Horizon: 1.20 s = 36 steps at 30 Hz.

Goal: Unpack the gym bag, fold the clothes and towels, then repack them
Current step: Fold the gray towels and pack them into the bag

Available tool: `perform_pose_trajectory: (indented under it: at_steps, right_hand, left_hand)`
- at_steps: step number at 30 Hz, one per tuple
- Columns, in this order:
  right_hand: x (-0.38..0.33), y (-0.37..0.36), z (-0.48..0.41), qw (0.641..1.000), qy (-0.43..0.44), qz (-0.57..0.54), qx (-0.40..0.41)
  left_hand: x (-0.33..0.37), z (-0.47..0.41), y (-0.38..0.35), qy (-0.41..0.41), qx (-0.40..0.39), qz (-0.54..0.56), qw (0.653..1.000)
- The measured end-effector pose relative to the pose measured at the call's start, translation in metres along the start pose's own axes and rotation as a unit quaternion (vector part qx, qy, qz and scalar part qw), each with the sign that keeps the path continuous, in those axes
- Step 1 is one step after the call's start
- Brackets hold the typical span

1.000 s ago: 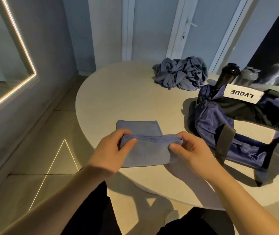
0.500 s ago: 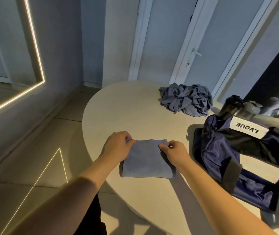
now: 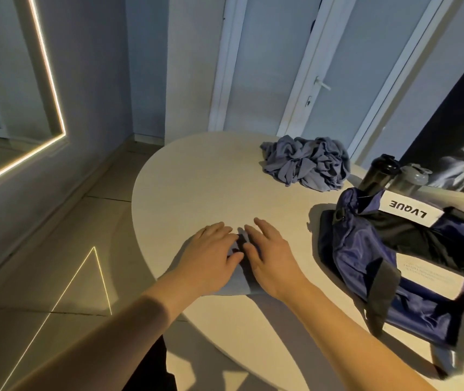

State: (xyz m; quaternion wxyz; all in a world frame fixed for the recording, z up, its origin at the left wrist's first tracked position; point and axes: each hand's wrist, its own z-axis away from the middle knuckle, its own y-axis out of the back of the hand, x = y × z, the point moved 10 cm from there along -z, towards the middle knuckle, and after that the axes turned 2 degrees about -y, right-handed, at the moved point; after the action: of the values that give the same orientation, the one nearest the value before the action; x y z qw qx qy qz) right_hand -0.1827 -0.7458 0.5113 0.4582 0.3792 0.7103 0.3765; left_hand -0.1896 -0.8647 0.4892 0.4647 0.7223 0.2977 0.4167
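Note:
A small folded blue-grey towel (image 3: 239, 283) lies flat near the front left edge of the round beige table (image 3: 197, 187). My left hand (image 3: 211, 258) and my right hand (image 3: 270, 258) both press flat on it, fingers straight, side by side, covering most of it. A crumpled pile of blue-grey clothes (image 3: 307, 162) sits at the table's far side. The navy gym bag (image 3: 371, 255) with a white LVQUE label lies open on the right.
A dark shaker bottle (image 3: 377, 173) and a grey one (image 3: 411, 179) stand behind the bag. The table edge runs close to my left hand, with tiled floor (image 3: 56, 263) below. Wall mirror on the left, white doors behind.
The towel's upper half was folded over and laid down. Both hands let go of its edges and moved together onto its middle, now pressing it flat. The camera tilted up.

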Motion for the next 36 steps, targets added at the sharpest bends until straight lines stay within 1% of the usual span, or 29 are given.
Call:
perform_pose_trajectory:
  at_steps: [2,6,9,10,12,13,14,15,16,17,19,20,21,23,24,25,27,28,30,31,32,36]
  right_hand:
    - [0.004,-0.015,0.008,0.999,0.009,0.026,-0.031]
    - [0.028,-0.037,0.017,0.996,-0.025,0.037,-0.077]
    - [0.032,-0.041,0.021,0.993,-0.058,0.010,-0.102]
    - [0.029,-0.034,0.024,0.993,-0.067,0.001,-0.094]
    - [0.029,-0.005,0.033,0.996,-0.086,-0.015,-0.007]
    - [0.034,0.010,0.040,0.993,-0.112,-0.025,0.043]
    - [0.039,0.024,0.051,0.986,-0.148,-0.033,0.072]
    - [0.046,0.031,0.061,0.979,-0.186,-0.045,0.073]
    - [0.051,0.033,0.072,0.971,-0.227,-0.054,0.043]
    - [0.056,0.028,0.082,0.963,-0.262,-0.068,-0.004]
    - [0.052,0.022,0.099,0.941,-0.306,-0.110,-0.093]
    - [0.046,0.023,0.104,0.932,-0.317,-0.135,-0.113]
    - [0.041,0.025,0.107,0.926,-0.322,-0.160,-0.116]
    - [0.037,0.027,0.110,0.907,-0.340,-0.226,-0.101]
    - [0.034,0.026,0.113,0.882,-0.363,-0.286,-0.095]
    - [0.031,0.022,0.116,0.848,-0.382,-0.355,-0.090]
    - [0.025,0.013,0.119,0.795,-0.393,-0.455,-0.084]
    - [0.027,0.008,0.117,0.791,-0.387,-0.469,-0.068]
    - [0.027,0.011,0.112,0.813,-0.361,-0.456,-0.034]
    - [0.023,0.013,0.111,0.820,-0.348,-0.454,-0.026]
    - [0.022,0.016,0.109,0.817,-0.336,-0.468,-0.007]
    - [0.022,0.026,0.107,0.761,-0.314,-0.565,0.059]
  left_hand:
    - [-0.010,0.004,-0.022,0.009,-0.056,-0.037,0.998]
    - [-0.025,0.009,-0.038,0.030,-0.066,-0.021,0.997]
    - [-0.025,0.010,-0.038,0.040,-0.084,-0.037,0.995]
    - [-0.024,0.009,-0.036,0.041,-0.087,-0.037,0.995]
    - [-0.024,0.001,-0.027,0.044,-0.086,-0.042,0.994]
    - [-0.024,-0.006,-0.021,0.051,-0.084,-0.044,0.994]
    - [-0.026,-0.011,-0.015,0.062,-0.085,-0.042,0.994]
    - [-0.029,-0.016,-0.012,0.076,-0.091,-0.036,0.992]
    - [-0.031,-0.021,-0.010,0.088,-0.099,-0.029,0.991]
    - [-0.033,-0.024,-0.009,0.101,-0.111,-0.019,0.988]
    - [-0.034,-0.030,-0.011,0.125,-0.154,-0.003,0.980]
    - [-0.033,-0.033,-0.013,0.134,-0.185,-0.002,0.974]
    - [-0.032,-0.035,-0.014,0.140,-0.217,-0.003,0.966]
    - [-0.029,-0.042,-0.016,0.138,-0.266,-0.005,0.954]
    - [-0.028,-0.045,-0.016,0.133,-0.283,-0.007,0.950]
    - [-0.028,-0.048,-0.017,0.128,-0.294,-0.010,0.947]
    - [-0.025,-0.050,-0.017,0.116,-0.303,-0.009,0.946]
    - [-0.023,-0.050,-0.017,0.112,-0.301,-0.004,0.947]
    - [-0.017,-0.048,-0.016,0.104,-0.288,0.017,0.952]
    - [-0.013,-0.047,-0.015,0.098,-0.280,0.030,0.954]
    - [-0.007,-0.046,-0.013,0.091,-0.271,0.041,0.957]
    - [0.024,-0.043,0.002,0.053,-0.202,0.115,0.971]
